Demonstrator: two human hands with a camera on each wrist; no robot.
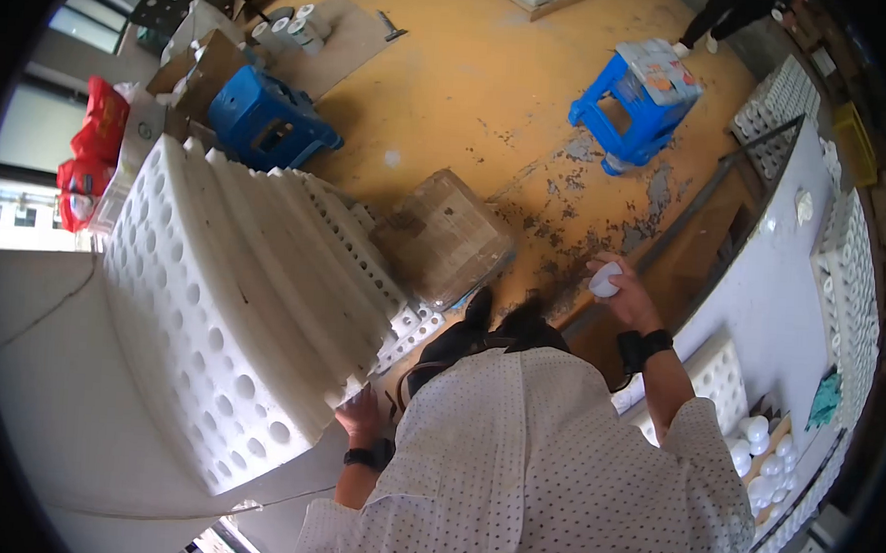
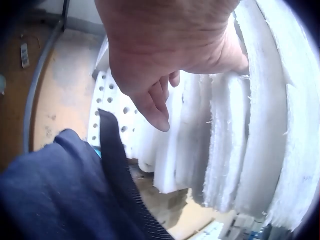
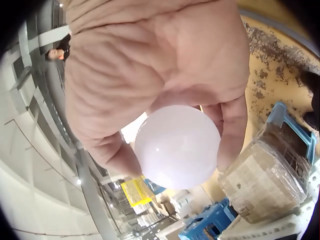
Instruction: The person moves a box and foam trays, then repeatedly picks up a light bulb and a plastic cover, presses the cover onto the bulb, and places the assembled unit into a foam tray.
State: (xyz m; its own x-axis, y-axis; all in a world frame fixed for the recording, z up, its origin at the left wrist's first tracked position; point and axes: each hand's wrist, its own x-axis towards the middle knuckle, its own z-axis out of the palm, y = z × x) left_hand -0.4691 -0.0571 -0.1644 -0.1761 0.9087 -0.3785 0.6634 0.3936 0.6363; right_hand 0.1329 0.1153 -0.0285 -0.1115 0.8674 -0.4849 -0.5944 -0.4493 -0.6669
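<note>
My right hand [image 1: 627, 296] holds a smooth white dome-shaped cover [image 3: 177, 147] between thumb and fingers, out in front of my body. In the right wrist view its rounded face shows below the palm. My left hand [image 1: 361, 415] is at the near edge of a tall stack of white foam boards [image 1: 201, 314] with rows of round holes. Seen from the left wrist, the fingers [image 2: 155, 107] reach down loosely over the board edges [image 2: 225, 145], and the thumb lies along one board.
A brown taped carton [image 1: 445, 237] sits on the floor beyond the stack. Blue stools [image 1: 638, 101] stand farther off. To the right, a white table [image 1: 762, 303] bears foam boards and several white round pieces [image 1: 773, 474]. Another person's legs [image 1: 712, 20] show at the back.
</note>
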